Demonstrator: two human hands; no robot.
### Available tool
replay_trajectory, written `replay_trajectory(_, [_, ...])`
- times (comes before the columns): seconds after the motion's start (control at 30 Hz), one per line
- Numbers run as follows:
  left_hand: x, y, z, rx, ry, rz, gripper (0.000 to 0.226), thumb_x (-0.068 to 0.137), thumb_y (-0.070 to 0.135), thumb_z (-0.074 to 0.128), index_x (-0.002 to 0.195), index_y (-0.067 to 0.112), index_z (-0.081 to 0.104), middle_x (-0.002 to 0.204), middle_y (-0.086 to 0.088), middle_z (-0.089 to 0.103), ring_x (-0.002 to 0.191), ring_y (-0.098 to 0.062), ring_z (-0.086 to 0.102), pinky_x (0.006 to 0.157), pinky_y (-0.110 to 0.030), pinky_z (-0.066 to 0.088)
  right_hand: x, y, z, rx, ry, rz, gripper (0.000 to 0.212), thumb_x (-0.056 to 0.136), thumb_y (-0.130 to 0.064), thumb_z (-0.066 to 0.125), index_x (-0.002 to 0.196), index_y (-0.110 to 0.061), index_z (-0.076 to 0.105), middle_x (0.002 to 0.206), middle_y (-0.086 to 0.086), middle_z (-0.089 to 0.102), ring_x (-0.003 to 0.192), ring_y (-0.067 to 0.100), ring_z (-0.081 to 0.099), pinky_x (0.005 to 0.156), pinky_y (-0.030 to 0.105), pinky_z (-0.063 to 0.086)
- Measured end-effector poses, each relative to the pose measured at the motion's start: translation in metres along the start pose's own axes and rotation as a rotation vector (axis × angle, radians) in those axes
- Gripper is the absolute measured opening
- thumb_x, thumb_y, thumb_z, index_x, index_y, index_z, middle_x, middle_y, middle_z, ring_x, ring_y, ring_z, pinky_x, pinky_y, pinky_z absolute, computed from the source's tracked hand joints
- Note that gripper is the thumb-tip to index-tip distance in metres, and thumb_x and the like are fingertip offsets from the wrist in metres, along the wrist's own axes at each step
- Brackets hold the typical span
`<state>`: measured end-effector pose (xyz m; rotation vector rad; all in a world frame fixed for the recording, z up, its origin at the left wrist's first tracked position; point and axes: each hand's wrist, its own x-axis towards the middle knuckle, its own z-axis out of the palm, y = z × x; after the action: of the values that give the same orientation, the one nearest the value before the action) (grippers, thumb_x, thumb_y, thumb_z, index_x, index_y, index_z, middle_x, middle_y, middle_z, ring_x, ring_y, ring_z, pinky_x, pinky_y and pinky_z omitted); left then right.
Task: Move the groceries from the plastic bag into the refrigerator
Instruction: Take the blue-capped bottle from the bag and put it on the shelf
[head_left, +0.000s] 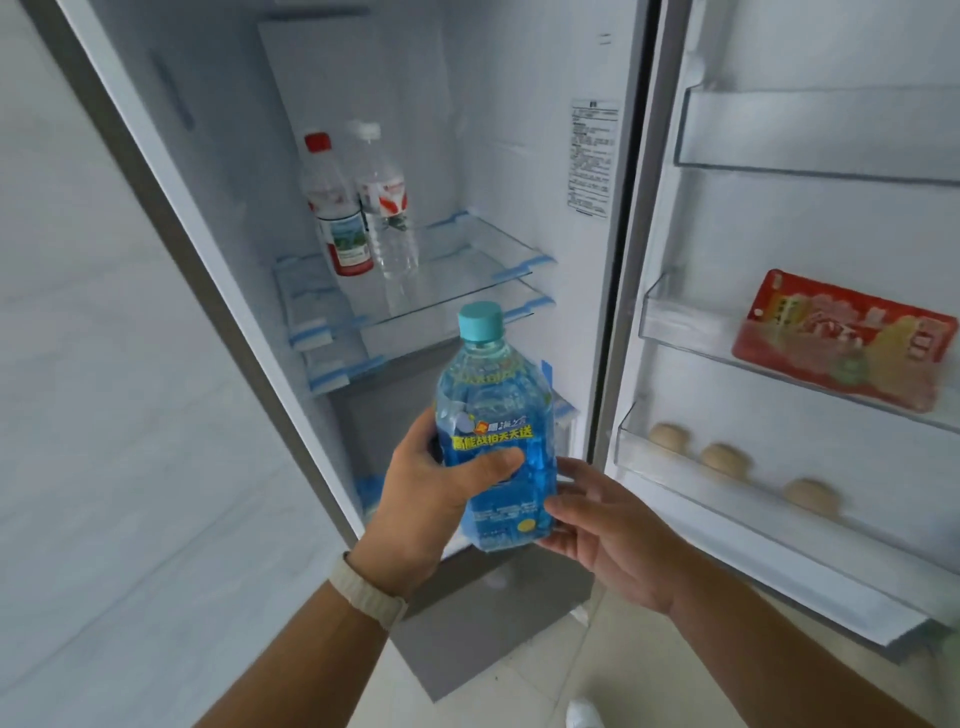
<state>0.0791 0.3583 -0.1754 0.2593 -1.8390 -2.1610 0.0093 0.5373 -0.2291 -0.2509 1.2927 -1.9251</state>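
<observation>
I hold a blue drink bottle (491, 410) with a teal cap upright in front of the open refrigerator (498, 156). My left hand (436, 493) grips its left side, thumb across the label. At the bottle's lower right, my right hand (608, 530) touches it with its fingers. On the glass shelf (467, 270) inside stand a red-capped bottle (337, 208) and a clear water bottle (387, 202), side by side at the left. The plastic bag is out of view.
The refrigerator door (805, 234) stands open at the right. Its middle rack holds a red food packet (841, 338); the lower rack (675, 467) holds three eggs (724, 460). A grey wall (104, 364) is at the left, tiled floor below.
</observation>
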Motion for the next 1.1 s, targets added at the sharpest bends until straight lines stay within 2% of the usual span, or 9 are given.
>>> replay_trajectory(0.1, [0.035, 0.002, 0.01, -0.018, 0.039, 0.004, 0.066, 0.058, 0.022, 0.087, 0.117, 0.004, 0.062, 0.11, -0.018, 0.072, 0.101, -0.038, 0.07, 0.082, -0.044, 0.058, 0.033, -0.023, -0.018, -0.006, -0.042, 0.007, 0.051, 0.076, -0.014, 0.072, 0.125, -0.013, 0.059, 0.116, 0.021, 0.068, 0.109, 0.036, 0.066, 0.099, 0.048, 0.049])
replay_trajectory(0.3, [0.085, -0.003, 0.026, 0.037, 0.162, 0.037, 0.054, 0.067, 0.011, 0.084, 0.116, 0.004, 0.063, 0.11, -0.016, 0.072, 0.102, -0.036, 0.07, 0.085, -0.046, 0.058, 0.091, -0.057, -0.05, -0.037, -0.156, 0.031, 0.052, 0.076, -0.017, 0.073, 0.125, -0.013, 0.06, 0.118, 0.022, 0.067, 0.107, 0.033, 0.066, 0.092, 0.041, 0.05])
replay_trajectory(0.43, [0.098, -0.006, 0.024, 0.03, 0.24, 0.033, 0.065, 0.061, 0.022, 0.087, 0.118, 0.004, 0.062, 0.112, -0.017, 0.072, 0.103, -0.036, 0.07, 0.086, -0.047, 0.058, 0.119, -0.062, -0.056, -0.069, -0.212, 0.081, 0.054, 0.075, -0.019, 0.074, 0.127, -0.014, 0.057, 0.119, 0.023, 0.066, 0.11, 0.035, 0.065, 0.099, 0.045, 0.049])
replay_trajectory(0.57, [0.106, -0.016, 0.015, 0.047, 0.315, -0.005, 0.058, 0.065, 0.014, 0.085, 0.118, 0.005, 0.062, 0.111, -0.015, 0.073, 0.102, -0.035, 0.07, 0.087, -0.048, 0.058, 0.144, -0.054, -0.057, -0.074, -0.251, 0.137, 0.057, 0.077, -0.021, 0.075, 0.13, -0.013, 0.055, 0.12, 0.022, 0.066, 0.115, 0.037, 0.063, 0.108, 0.051, 0.043])
replay_trajectory(0.63, [0.109, -0.022, 0.008, 0.056, 0.346, -0.028, 0.062, 0.063, 0.018, 0.087, 0.119, 0.006, 0.062, 0.112, -0.014, 0.072, 0.103, -0.034, 0.07, 0.087, -0.05, 0.057, 0.156, -0.048, -0.057, -0.086, -0.269, 0.166, 0.058, 0.078, -0.021, 0.075, 0.131, -0.012, 0.054, 0.12, 0.022, 0.066, 0.116, 0.038, 0.062, 0.109, 0.052, 0.041])
replay_trajectory(0.73, [0.114, -0.031, -0.006, 0.056, 0.395, -0.068, 0.062, 0.063, 0.017, 0.087, 0.118, 0.007, 0.062, 0.11, -0.012, 0.073, 0.102, -0.032, 0.071, 0.085, -0.045, 0.058, 0.174, -0.038, -0.054, -0.113, -0.283, 0.21, 0.061, 0.076, -0.019, 0.075, 0.132, -0.013, 0.053, 0.121, 0.021, 0.066, 0.116, 0.037, 0.062, 0.107, 0.051, 0.043])
replay_trajectory(0.83, [0.119, -0.044, -0.021, 0.039, 0.401, -0.103, 0.062, 0.065, 0.012, 0.09, 0.12, 0.006, 0.06, 0.11, -0.013, 0.073, 0.101, -0.03, 0.071, 0.083, -0.04, 0.059, 0.191, -0.025, -0.049, -0.122, -0.271, 0.252, 0.06, 0.074, -0.015, 0.075, 0.13, -0.014, 0.055, 0.119, 0.018, 0.068, 0.111, 0.034, 0.065, 0.097, 0.045, 0.047])
replay_trajectory(0.97, [0.128, -0.067, -0.043, 0.024, 0.428, -0.166, 0.062, 0.064, 0.011, 0.089, 0.119, 0.007, 0.06, 0.109, -0.013, 0.073, 0.101, -0.032, 0.071, 0.083, -0.042, 0.059, 0.213, -0.007, -0.045, -0.143, -0.243, 0.312, 0.058, 0.077, -0.008, 0.074, 0.131, -0.012, 0.055, 0.123, 0.017, 0.066, 0.113, 0.034, 0.065, 0.099, 0.047, 0.047])
replay_trajectory(1.1, [0.141, -0.093, -0.063, 0.036, 0.425, -0.218, 0.054, 0.066, 0.001, 0.087, 0.112, 0.012, 0.062, 0.103, -0.009, 0.075, 0.097, -0.028, 0.072, 0.082, -0.041, 0.058, 0.232, 0.007, -0.044, -0.198, -0.195, 0.362, 0.051, 0.084, 0.003, 0.068, 0.13, -0.011, 0.054, 0.121, 0.012, 0.068, 0.111, 0.03, 0.066, 0.092, 0.042, 0.049])
